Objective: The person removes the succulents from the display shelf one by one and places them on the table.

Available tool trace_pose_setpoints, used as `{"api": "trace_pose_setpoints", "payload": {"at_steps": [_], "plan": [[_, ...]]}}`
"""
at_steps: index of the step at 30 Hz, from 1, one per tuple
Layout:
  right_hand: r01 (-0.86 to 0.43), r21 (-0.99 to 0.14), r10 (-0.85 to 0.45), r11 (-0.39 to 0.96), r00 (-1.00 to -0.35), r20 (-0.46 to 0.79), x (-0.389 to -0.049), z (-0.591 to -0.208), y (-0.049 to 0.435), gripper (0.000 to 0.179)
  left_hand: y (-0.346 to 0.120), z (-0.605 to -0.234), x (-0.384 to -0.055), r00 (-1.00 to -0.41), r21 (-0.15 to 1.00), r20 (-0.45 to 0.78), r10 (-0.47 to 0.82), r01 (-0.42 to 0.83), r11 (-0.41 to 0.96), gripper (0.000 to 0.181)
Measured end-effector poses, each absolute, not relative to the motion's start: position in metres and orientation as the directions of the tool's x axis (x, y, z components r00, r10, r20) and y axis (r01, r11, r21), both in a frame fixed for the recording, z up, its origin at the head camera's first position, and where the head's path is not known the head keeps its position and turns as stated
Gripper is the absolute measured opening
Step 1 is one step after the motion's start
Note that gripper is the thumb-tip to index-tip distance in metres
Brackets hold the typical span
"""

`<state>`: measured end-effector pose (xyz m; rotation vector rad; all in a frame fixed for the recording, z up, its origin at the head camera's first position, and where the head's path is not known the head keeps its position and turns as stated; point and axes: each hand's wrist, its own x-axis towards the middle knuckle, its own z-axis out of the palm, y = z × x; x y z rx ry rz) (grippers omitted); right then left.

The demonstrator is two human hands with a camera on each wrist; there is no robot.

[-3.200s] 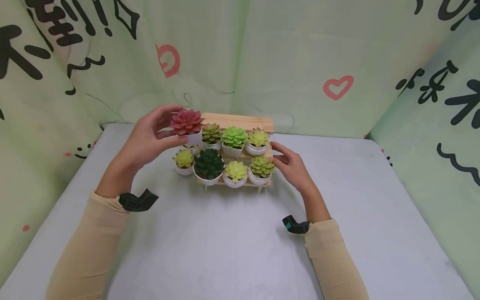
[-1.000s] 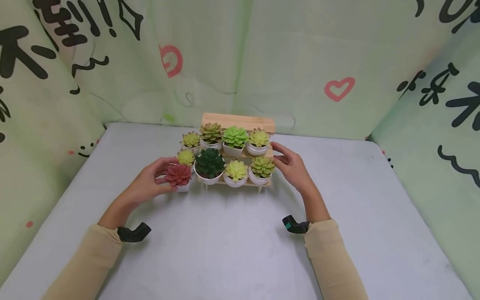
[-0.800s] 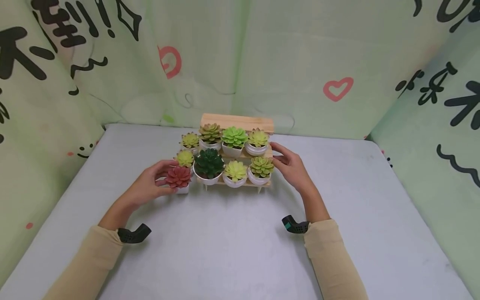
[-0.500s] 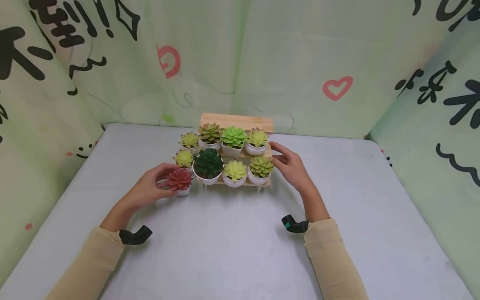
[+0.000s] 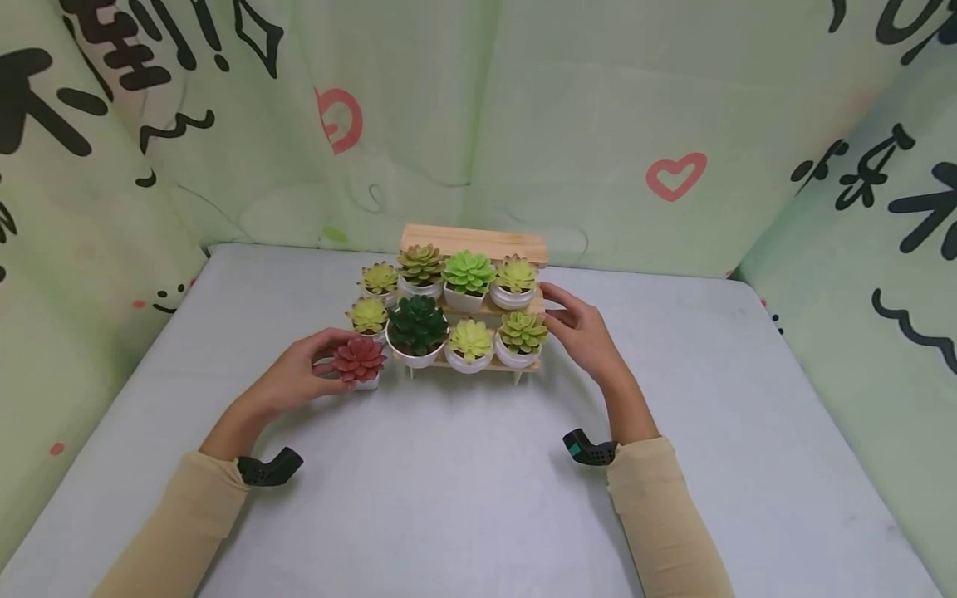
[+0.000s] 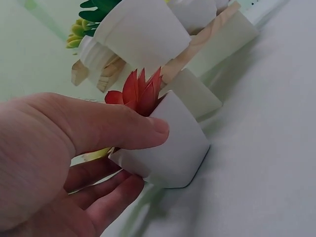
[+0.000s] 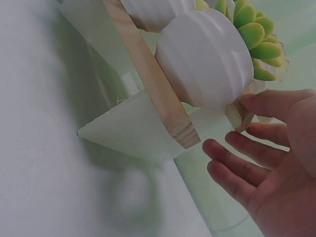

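My left hand (image 5: 299,374) grips the white square pot (image 6: 182,143) of a red succulent (image 5: 359,359), thumb on one side and fingers on the other. The pot's base is at the tabletop, just left of the stand's front corner. On the right, my right hand (image 5: 583,328) holds the end of an upper slat of the wooden plant stand (image 5: 478,242) between thumb and index finger. Its other fingers (image 7: 237,168) are spread off the wood. A dark green succulent (image 5: 416,325) and several lighter green ones in white pots stand on the two tiers.
Two small yellow-green succulents, a front one (image 5: 368,316) and a rear one (image 5: 380,279), stand along the stand's left side. The white table (image 5: 463,490) reaches a pale green printed curtain (image 5: 568,133) behind and at both sides.
My left hand has brought the red succulent down from the stand's upper left to the table at its front left. Over the last second it shifted slightly nearer. The right hand stayed put.
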<state>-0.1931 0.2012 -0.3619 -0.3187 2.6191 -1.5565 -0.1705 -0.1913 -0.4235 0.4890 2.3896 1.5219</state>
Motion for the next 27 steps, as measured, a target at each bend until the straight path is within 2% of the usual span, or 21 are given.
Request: {"api": "trace_pose_setpoints", "payload": {"at_steps": [4,9,17,27], "plan": [[-0.138,-0.878,-0.213,0.459,-0.976,0.041,-0.193,-0.362,0.202,0.05,-0.196,-0.422,-0.171,-0.899,0.925,-0.005,0.438,0.163,0.344,0.064],[-0.146,-0.877,-0.219,0.458,-0.974,0.048,-0.193,-0.363,0.202,0.05,-0.203,-0.417,-0.17,-0.894,0.941,-0.016,0.448,0.138,0.309,0.065],[-0.144,-0.874,-0.219,0.464,-0.975,0.044,-0.193,-0.364,0.203,0.05,-0.207,-0.405,-0.172,-0.867,0.925,-0.038,0.497,0.158,0.345,0.067],[-0.137,-0.874,-0.218,0.467,-0.975,0.036,-0.191,-0.362,0.201,0.05,-0.198,-0.379,-0.184,-0.905,0.912,0.035,0.424,0.202,0.357,0.06]]}}
